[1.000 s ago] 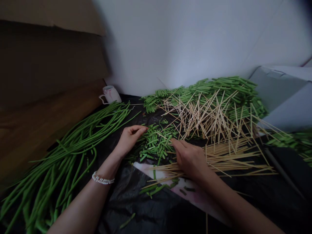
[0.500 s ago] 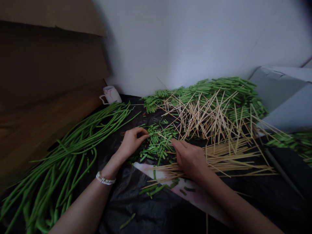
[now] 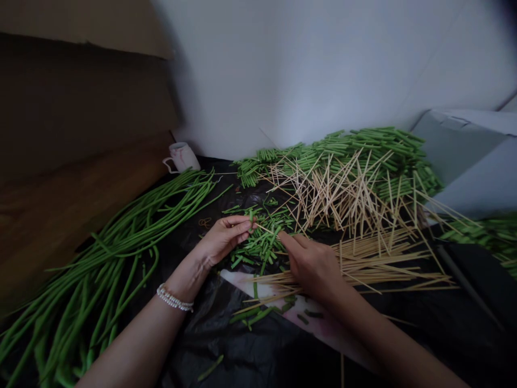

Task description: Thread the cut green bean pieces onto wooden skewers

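Note:
My left hand (image 3: 226, 237), with a beaded bracelet at the wrist, pinches a short piece of green bean (image 3: 251, 216) between thumb and fingers. A thin wooden skewer (image 3: 266, 230) runs from that piece across to my right hand (image 3: 313, 264), whose fingers are closed on its other end. Whether the tip has gone into the bean piece I cannot tell. Under both hands lies a loose heap of cut bean pieces (image 3: 264, 248). Beside my right hand, bare skewers (image 3: 388, 269) lie in a flat bundle over a pale pink-white board (image 3: 238, 278).
Long uncut beans (image 3: 133, 226) spread along the left. Behind, skewers loaded with bean pieces (image 3: 363, 145) are stacked against the wall, sticks (image 3: 343, 188) pointing forward. A mug (image 3: 182, 157) stands at the back left, a white box (image 3: 464, 145) at the right. Black plastic sheeting (image 3: 230, 345) covers the surface.
My left hand has turned and lifted slightly, now showing a bean piece upright in its fingertips at the skewer's end. My right hand has shifted slightly left with the skewer.

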`<state>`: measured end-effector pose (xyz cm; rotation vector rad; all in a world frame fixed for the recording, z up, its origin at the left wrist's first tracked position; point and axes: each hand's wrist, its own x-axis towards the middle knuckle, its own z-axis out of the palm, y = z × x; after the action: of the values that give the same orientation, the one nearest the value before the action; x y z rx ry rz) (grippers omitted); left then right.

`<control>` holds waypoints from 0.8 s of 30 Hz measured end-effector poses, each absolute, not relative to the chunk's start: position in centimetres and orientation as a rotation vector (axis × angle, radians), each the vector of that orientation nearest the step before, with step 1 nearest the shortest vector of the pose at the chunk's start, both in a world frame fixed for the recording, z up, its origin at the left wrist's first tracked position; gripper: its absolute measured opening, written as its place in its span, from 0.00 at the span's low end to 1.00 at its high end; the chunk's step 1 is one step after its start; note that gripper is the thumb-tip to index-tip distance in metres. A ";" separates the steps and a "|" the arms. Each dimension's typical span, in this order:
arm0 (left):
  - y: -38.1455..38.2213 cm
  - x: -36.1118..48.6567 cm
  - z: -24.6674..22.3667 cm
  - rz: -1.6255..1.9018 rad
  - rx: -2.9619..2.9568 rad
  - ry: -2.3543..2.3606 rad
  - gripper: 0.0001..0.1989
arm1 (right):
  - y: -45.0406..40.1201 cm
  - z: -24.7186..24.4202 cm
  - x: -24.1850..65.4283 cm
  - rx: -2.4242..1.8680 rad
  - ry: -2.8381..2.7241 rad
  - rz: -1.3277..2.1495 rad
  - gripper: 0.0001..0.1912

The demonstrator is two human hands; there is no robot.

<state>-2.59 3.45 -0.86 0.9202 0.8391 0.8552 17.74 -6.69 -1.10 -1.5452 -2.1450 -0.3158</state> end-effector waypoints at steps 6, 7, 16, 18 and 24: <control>3.4 -2.4 -1.1 0.843 0.889 0.833 0.14 | -6.7 -1.2 17.7 -1.505 -2.138 -0.341 0.21; 3.4 -2.4 -1.1 0.841 0.887 0.835 0.14 | -6.7 -1.2 17.7 -1.504 -2.138 -0.344 0.21; 3.2 -2.3 -1.0 0.869 0.874 0.848 0.14 | -6.8 -1.1 17.7 -1.534 -2.138 -0.355 0.20; 3.2 -2.2 -0.9 0.880 0.866 0.853 0.14 | -6.8 -1.1 17.7 -1.538 -2.134 -0.359 0.20; 3.1 -2.1 -0.8 0.879 0.881 0.897 0.16 | -6.8 -1.2 17.8 -1.539 -2.141 -0.377 0.21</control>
<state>-2.06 3.08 -0.77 0.8813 0.8967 0.8794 17.76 -6.76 -1.22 -1.5394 -2.1407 -0.3771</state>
